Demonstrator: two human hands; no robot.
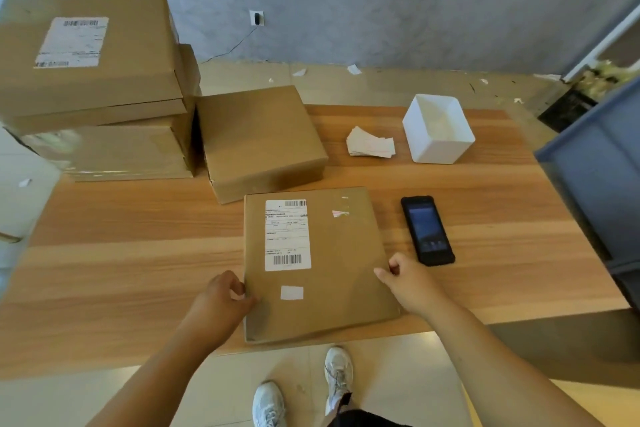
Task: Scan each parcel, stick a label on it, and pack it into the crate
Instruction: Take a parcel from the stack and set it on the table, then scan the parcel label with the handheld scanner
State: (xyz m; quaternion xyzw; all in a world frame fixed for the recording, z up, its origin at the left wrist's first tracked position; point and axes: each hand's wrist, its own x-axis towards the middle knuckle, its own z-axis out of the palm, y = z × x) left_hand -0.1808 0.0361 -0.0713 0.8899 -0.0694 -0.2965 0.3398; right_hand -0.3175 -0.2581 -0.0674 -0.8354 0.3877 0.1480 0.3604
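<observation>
A wooden table (138, 253) is stretching beneath. The left hand (221, 298) and right hand (408, 282) are gripping the edges of the parcel (332, 270) between them.

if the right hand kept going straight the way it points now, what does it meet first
The parcel: the right hand grips its right edge and points forward-left, so it would likely run across the parcel's top toward the shipping label. The scanner lies off that line.

White tub (438, 146) on wooden table (138, 270); plugged wall socket (256, 18); paper scraps (354, 69) on floor (408, 87).
</observation>
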